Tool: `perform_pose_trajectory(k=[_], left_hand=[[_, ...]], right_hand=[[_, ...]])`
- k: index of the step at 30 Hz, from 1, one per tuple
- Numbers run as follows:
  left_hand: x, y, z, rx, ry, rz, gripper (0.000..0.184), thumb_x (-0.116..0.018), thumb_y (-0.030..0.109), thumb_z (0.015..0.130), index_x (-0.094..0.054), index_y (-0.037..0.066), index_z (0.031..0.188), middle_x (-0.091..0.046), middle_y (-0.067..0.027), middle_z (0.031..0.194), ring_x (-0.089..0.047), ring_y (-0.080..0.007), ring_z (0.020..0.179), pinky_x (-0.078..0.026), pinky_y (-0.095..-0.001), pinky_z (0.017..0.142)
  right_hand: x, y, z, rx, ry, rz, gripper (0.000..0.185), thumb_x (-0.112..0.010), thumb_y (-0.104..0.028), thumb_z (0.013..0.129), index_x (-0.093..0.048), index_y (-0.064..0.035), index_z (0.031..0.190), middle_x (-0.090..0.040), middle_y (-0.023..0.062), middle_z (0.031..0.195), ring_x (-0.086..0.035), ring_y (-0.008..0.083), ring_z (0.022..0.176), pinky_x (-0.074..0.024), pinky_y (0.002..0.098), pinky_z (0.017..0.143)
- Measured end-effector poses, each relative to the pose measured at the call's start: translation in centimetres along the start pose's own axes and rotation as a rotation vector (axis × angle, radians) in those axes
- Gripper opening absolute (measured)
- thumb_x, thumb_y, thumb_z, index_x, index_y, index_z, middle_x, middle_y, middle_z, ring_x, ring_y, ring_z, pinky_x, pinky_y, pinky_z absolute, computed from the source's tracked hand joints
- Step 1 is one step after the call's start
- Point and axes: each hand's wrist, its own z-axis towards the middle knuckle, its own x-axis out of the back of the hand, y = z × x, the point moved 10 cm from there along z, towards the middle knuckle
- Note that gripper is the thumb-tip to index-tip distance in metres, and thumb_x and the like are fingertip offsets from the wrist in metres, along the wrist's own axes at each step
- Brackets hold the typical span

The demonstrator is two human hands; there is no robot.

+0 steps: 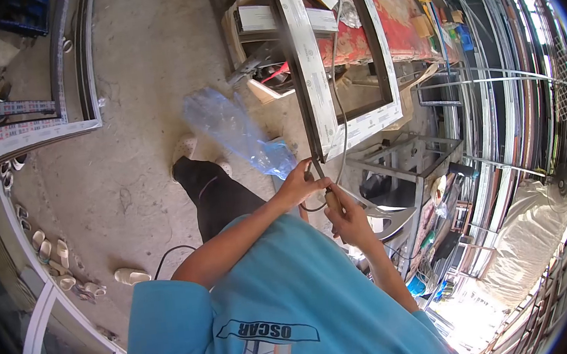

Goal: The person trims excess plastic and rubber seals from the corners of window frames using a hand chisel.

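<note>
At the near corner of the film-wrapped frame [309,58], both hands are at work. Right hand [349,220] is wrapped around the wooden handle of a hand tool [332,201], dark shaft pointing up at the corner. Left hand [297,186] sits right beside it, fingers curled in close to the shaft. Fingers cover the contact spot, so can't make out whether the left grips the tool or something small and dark next to it.

Frame position: near end juts out past the red-topped bench [397,9] toward the person, a cable [338,69] running across it.

Status, my read: done = the near bars meet at this corner and the printed film is on their visible faces. In progress = whatever is being worked at the corner; tool's on it, so I'd not call it finished. Left = can't count; far end of the frame runs out of view, no telling how the other corners stand.

Around it: crumpled blue plastic [227,124] on the floor past the left hand, metal stand [424,180] to the right of the hands.
</note>
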Motion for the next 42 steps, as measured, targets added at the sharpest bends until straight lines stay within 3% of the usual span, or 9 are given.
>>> perform_pose_trajectory(k=[5, 11, 13, 17, 19, 29, 34, 37, 42], left_hand=[[0.4, -1.5, 0.5, -0.079, 0.086, 0.065, 0.085, -0.080, 0.036, 0.081, -0.036, -0.004, 0.142, -0.049, 0.0008, 0.076, -0.047, -0.0084, 0.067, -0.039, -0.0255, 0.056], [0.2, 0.1, 0.6, -0.044, 0.120, 0.138, 0.080, -0.080, 0.037, 0.081, -0.041, -0.005, 0.136, -0.053, -0.0008, 0.075, -0.048, -0.0088, 0.066, -0.040, -0.0258, 0.055], [0.3, 0.7, 0.6, -0.047, 0.136, 0.129, 0.076, -0.080, 0.039, 0.080, -0.047, -0.005, 0.133, -0.053, -0.0016, 0.075, -0.048, -0.0090, 0.065, -0.040, -0.0264, 0.054], [0.4, 0.9, 1.0, -0.095, 0.161, 0.110, 0.071, -0.081, 0.040, 0.079, -0.053, -0.003, 0.129, -0.054, -0.0007, 0.076, -0.048, -0.0089, 0.064, -0.040, -0.0266, 0.054], [0.7, 0.3, 1.4, -0.112, 0.202, 0.114, 0.067, -0.081, 0.040, 0.079, -0.056, -0.001, 0.126, -0.053, 0.0013, 0.074, -0.045, -0.0081, 0.063, -0.039, -0.0266, 0.054], [0.9, -0.4, 2.3, -0.081, 0.213, 0.061, 0.053, -0.082, 0.034, 0.079, -0.063, 0.000, 0.115, -0.048, 0.0046, 0.071, -0.041, -0.0057, 0.060, -0.034, -0.0254, 0.051], [1.5, 0.3, 2.6, -0.066, 0.283, 0.177, 0.055, -0.086, 0.041, 0.073, -0.063, -0.001, 0.101, -0.049, 0.0032, 0.070, -0.042, -0.0069, 0.059, -0.035, -0.0256, 0.051], [1.8, -0.7, 3.5, -0.081, 0.303, 0.128, 0.056, -0.088, 0.044, 0.068, -0.061, 0.001, 0.092, -0.049, 0.0026, 0.070, -0.044, -0.0074, 0.060, -0.036, -0.0262, 0.052], [2.0, -0.6, 3.8, -0.109, 0.359, 0.225, 0.067, -0.089, 0.052, 0.060, -0.060, -0.001, 0.089, -0.056, -0.0072, 0.067, -0.053, -0.0167, 0.060, -0.042, -0.0338, 0.056]], right_hand=[[0.5, 3.1, -0.7, 0.153, 0.088, -0.193, 0.060, -0.061, -0.012, 0.091, -0.037, -0.0115, 0.147, -0.061, 0.0121, 0.093, -0.058, 0.0123, 0.056, -0.0493, 0.0277, 0.047], [-0.5, 3.9, -0.2, 0.020, 0.091, 0.055, 0.058, -0.059, -0.010, 0.091, -0.034, -0.0102, 0.144, -0.055, 0.0079, 0.083, -0.057, 0.0132, 0.053, -0.0466, 0.0289, 0.045], [-0.3, 4.5, -0.1, -0.056, 0.105, -0.036, 0.059, -0.058, -0.015, 0.091, -0.034, -0.0127, 0.144, -0.064, 0.0159, 0.093, -0.064, 0.0225, 0.065, -0.0510, 0.0361, 0.060], [-0.3, 4.7, 0.5, 0.010, 0.145, -0.002, 0.062, -0.057, -0.016, 0.092, -0.032, -0.0131, 0.148, -0.065, 0.0164, 0.092, -0.064, 0.0231, 0.065, -0.0508, 0.0363, 0.061], [-0.3, 4.4, 1.0, 0.073, 0.153, 0.053, 0.062, -0.055, -0.015, 0.095, -0.029, -0.0135, 0.151, -0.056, 0.0053, 0.069, -0.054, 0.0123, 0.047, -0.0451, 0.0287, 0.043], [1.7, 2.9, 2.0, 0.140, 0.126, -0.131, 0.058, -0.058, -0.014, 0.094, -0.038, -0.0142, 0.148, -0.060, 0.0078, 0.073, -0.053, 0.0117, 0.046, -0.0449, 0.0282, 0.041], [3.2, 0.5, 2.3, 0.303, 0.107, -0.384, 0.062, -0.063, -0.011, 0.086, -0.042, -0.0115, 0.145, -0.064, 0.0218, 0.080, -0.064, 0.0305, 0.062, -0.0500, 0.0357, 0.064], [3.8, 0.9, 2.8, 0.167, 0.040, -0.469, 0.064, -0.063, -0.010, 0.084, -0.042, -0.0131, 0.144, -0.064, 0.0258, 0.084, -0.065, 0.0382, 0.071, -0.0507, 0.0384, 0.072], [4.7, -0.1, 3.0, 0.172, -0.039, -0.584, 0.063, -0.060, -0.012, 0.085, -0.041, -0.0151, 0.145, -0.065, 0.0266, 0.087, -0.065, 0.0415, 0.078, -0.0514, 0.0425, 0.072]])
